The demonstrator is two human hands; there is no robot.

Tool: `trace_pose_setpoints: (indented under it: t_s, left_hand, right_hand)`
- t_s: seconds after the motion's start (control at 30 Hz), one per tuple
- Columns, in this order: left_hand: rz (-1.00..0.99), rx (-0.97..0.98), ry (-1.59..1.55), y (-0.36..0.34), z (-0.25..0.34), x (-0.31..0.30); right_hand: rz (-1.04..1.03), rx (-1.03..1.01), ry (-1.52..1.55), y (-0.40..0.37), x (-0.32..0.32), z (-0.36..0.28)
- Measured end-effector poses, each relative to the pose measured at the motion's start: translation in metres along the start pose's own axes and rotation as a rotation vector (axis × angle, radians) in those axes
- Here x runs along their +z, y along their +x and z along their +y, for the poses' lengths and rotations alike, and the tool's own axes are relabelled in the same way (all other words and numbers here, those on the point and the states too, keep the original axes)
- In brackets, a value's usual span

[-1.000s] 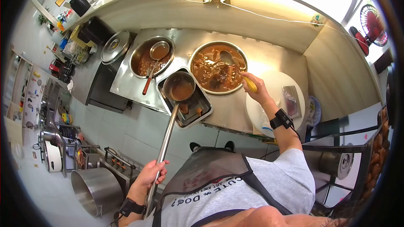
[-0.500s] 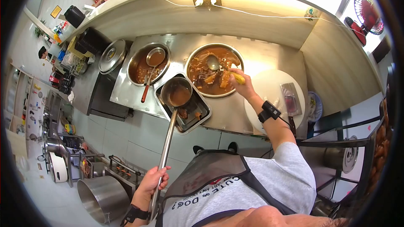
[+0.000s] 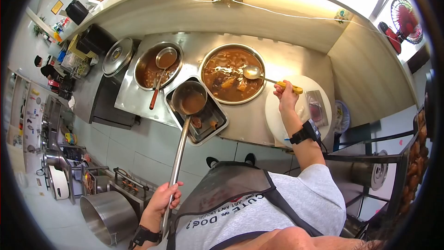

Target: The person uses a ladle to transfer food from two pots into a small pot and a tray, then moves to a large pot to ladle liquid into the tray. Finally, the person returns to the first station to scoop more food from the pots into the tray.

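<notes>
Stainless-steel long-handled ladle [image 3: 188, 98], part-filled with brown broth, hung over a rectangular steel tray [image 3: 209, 128] on the steel desk [image 3: 252, 122]; the left hand [image 3: 164, 200] gripped the far end of its handle, fingers clenched round the shaft, low beside the apron. The right hand [image 3: 286, 98] grasped the yellow handle of a serving spoon [image 3: 252, 71], fingers closed on it; the spoon's bowl lay level above the right part of the large stew pot [image 3: 231, 45], its contents not discernible. A second pot [image 3: 138, 65] with its own ladle stood to the left; a lid [image 3: 118, 55] lay beyond it; a white round board [image 3: 283, 127] sat near the right wrist. Judged from this layout, the spoon was best kept level and carried low across the short gap between pot rim and ladle; the long ladle, probably hard to steady from its end, was best held over the tray so that drips fell there.
</notes>
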State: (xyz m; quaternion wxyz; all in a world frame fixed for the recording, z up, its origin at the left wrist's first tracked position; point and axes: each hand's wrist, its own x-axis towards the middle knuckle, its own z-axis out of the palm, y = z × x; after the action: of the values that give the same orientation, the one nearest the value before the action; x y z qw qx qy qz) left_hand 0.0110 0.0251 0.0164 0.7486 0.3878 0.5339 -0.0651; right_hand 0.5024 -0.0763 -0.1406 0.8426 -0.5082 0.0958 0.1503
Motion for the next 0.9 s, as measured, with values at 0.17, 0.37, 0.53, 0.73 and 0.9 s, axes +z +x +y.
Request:
trace_pose_setpoints:
  t_s: [0.17,0.37,0.53,0.73,0.9]
  left_hand:
    - [-0.004,0.009,-0.003,0.000,-0.002,-0.001]
    - [-0.001,0.009,-0.006,0.001,-0.003,0.000]
    - [-0.010,0.010,-0.023,0.003,-0.006,-0.002]
    - [-0.014,0.000,-0.040,0.003,-0.005,-0.002]
    - [-0.009,-0.006,-0.026,0.004,-0.005,-0.003]
  right_hand:
    - [0.034,-0.024,0.006,0.014,0.008,0.003]
    - [0.069,-0.034,0.035,0.027,0.018,0.002]
    - [0.066,-0.022,0.049,0.037,0.031,-0.001]
    - [0.076,-0.004,0.013,0.053,0.047,0.000]
    - [0.012,-0.015,0.004,0.061,0.060,0.004]
